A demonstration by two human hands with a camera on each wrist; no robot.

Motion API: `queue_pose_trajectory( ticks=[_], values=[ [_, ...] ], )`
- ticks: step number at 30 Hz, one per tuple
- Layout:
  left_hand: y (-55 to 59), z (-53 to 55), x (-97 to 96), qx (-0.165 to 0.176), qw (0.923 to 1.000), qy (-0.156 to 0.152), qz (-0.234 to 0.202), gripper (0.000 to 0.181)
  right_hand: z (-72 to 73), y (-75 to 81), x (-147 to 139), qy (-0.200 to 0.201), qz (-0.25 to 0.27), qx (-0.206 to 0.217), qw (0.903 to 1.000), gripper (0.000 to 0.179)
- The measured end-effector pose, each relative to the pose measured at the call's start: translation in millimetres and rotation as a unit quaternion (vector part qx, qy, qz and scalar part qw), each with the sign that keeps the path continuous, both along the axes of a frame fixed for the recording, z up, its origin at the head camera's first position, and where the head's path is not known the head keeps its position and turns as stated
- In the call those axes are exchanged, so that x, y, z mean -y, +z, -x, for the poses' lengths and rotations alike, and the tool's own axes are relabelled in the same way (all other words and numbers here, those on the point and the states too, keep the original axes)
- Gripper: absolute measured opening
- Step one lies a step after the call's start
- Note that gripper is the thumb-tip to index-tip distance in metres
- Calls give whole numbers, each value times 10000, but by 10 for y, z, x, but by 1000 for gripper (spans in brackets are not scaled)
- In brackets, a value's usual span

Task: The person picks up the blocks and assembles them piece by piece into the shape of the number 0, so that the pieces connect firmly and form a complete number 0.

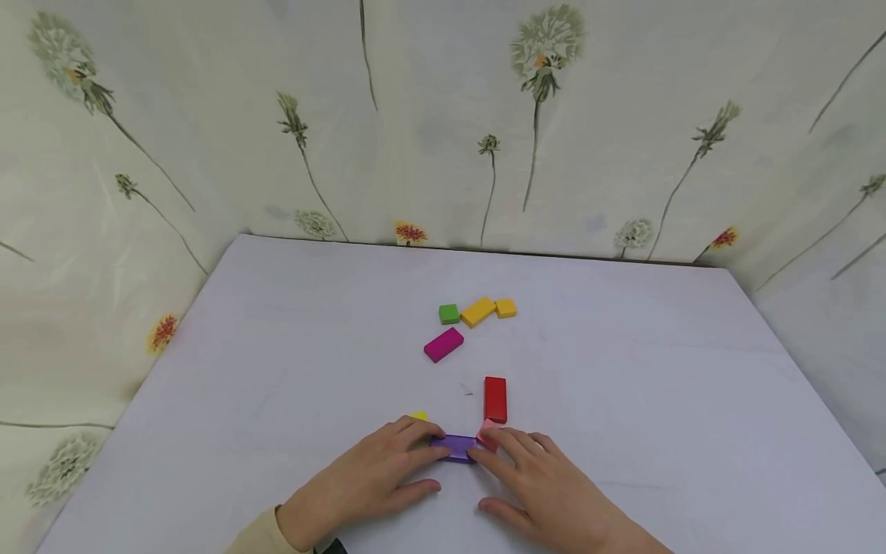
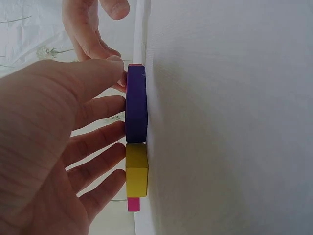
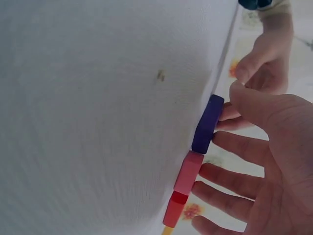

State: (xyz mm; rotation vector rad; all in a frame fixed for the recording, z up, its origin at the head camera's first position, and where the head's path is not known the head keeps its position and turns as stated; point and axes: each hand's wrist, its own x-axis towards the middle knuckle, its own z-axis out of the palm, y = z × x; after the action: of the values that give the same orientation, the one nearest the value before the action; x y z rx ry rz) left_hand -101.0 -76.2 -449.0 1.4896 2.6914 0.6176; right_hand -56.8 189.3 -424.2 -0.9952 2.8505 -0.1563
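Observation:
A purple block (image 1: 454, 448) lies flat on the white table between the two hands. My left hand (image 1: 388, 471) rests fingertips on its left end, thumb held apart; its other fingers reach over a yellow block (image 2: 137, 171), mostly hidden in the head view. At the purple block's right end, a fingertip of my right hand (image 1: 540, 488) touches the top. More right-hand fingers lie on a pink block (image 3: 189, 173), which is partly covered from above. Beyond the pink one, a red block (image 1: 495, 399) stretches away from me, its near end close against it.
Farther back on the white table (image 1: 311, 331) lie a magenta block (image 1: 444, 345), a small green block (image 1: 449, 314), a longer orange-yellow block (image 1: 478, 312) and a small orange-yellow block (image 1: 506, 308). Behind the table hangs a flower-patterned cloth (image 1: 429, 154).

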Motion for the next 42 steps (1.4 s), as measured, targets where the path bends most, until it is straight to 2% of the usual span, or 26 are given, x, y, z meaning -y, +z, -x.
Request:
queue_pose_trajectory(
  ticks=[4,11,16,22,27,35,42],
  values=[
    [9,-2,-2,23,10000,20,47,37,5,-11,-4,-10,-11,78,10000,62],
    [36,-7,-11,-24,10000,61,55,36,-2,-20,-17,61,19,-80,9999,60],
    [73,22,14,94,9992,312,-240,36,-5,-23,-19,96,-13,-91,9999,61],
    [127,152,90,541,9948,671,-534,37,-1,-13,-20,-16,-100,129,9999,64],
    [144,267,129,975,9884,957,-663,41,-2,-18,-22,-54,-109,137,9998,63],
    [143,481,148,916,9828,1338,-880,41,4,1,-23,-110,-228,307,9992,66],
    [193,647,90,938,9796,1616,-746,41,2,13,-24,-131,-165,252,9995,64]
  ],
)
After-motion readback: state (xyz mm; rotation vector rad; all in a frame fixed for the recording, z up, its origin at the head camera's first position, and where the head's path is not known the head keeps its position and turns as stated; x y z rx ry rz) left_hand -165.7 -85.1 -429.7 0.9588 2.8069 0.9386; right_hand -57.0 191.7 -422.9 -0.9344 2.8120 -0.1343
